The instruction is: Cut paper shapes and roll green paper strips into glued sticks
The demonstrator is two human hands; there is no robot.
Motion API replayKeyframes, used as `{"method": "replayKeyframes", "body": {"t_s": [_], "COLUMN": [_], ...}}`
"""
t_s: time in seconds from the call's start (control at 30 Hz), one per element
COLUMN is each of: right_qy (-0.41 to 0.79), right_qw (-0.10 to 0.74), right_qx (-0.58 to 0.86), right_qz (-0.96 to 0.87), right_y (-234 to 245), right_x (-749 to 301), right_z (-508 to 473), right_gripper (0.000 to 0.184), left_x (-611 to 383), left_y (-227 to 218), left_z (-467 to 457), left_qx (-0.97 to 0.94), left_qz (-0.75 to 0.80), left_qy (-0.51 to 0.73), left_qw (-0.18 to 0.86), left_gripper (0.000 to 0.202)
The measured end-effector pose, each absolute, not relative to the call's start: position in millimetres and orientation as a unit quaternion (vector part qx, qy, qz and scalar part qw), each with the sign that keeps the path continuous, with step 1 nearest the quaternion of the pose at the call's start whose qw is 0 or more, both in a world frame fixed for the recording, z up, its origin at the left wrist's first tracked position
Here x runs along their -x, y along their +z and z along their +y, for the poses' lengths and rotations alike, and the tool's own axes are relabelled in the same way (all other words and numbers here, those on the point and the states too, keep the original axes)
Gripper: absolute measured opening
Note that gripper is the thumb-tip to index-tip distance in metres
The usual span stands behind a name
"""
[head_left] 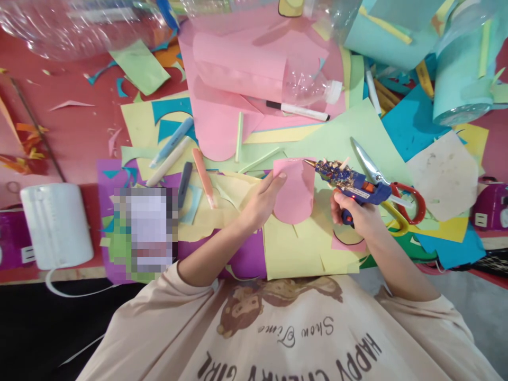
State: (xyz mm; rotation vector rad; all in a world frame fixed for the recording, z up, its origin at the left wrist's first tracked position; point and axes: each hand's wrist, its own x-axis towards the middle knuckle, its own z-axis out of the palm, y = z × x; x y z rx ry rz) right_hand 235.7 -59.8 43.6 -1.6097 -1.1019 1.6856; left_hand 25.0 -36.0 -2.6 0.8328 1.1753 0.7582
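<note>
My left hand [262, 199] holds a small pink paper piece [296, 191] with a rounded lower end, thumb on its left edge. My right hand [354, 213] grips a blue hot glue gun [349, 182], its nozzle pointing left at the top corner of the pink piece. Both hands hover over yellow and light green paper sheets [296, 248]. Red and yellow scissors [391, 190] lie just behind the glue gun.
A clear plastic bottle wrapped in pink paper [270, 74] lies at the back with a black-capped marker [297, 110] beside it. Several markers [174, 153] lie at left. A white power adapter [55, 225] sits at far left. Coloured paper scraps cover the red table [75, 132].
</note>
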Motion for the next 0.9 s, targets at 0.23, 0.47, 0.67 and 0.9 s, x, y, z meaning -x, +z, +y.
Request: {"method": "replayKeyframes", "body": {"t_s": [0.23,0.47,0.67,0.9], "right_qy": [0.617,0.604,0.617,0.631], "right_qw": [0.302,0.327,0.320,0.291], "right_qx": [0.614,0.619,0.614,0.618], "right_qz": [-0.389,-0.380,-0.374,-0.367], "right_y": [41.8,37.9,45.0,52.7], "right_x": [-240.3,-247.4,-240.2,-228.7], "right_z": [-64.8,-68.6,-66.6,-59.6], "right_gripper": [0.037,0.031,0.027,0.029], "left_x": [-24.9,-25.6,-26.2,-25.7], "left_y": [-0.5,3.1,-1.0,-2.0], "left_z": [-35.5,-34.9,-35.8,-37.4], "left_qx": [-0.357,-0.356,-0.358,-0.368], "left_qz": [0.528,0.500,0.526,0.530], "left_qy": [0.338,0.355,0.342,0.346], "left_qw": [0.693,0.705,0.691,0.681], "left_gripper": [0.051,0.046,0.048,0.051]}}
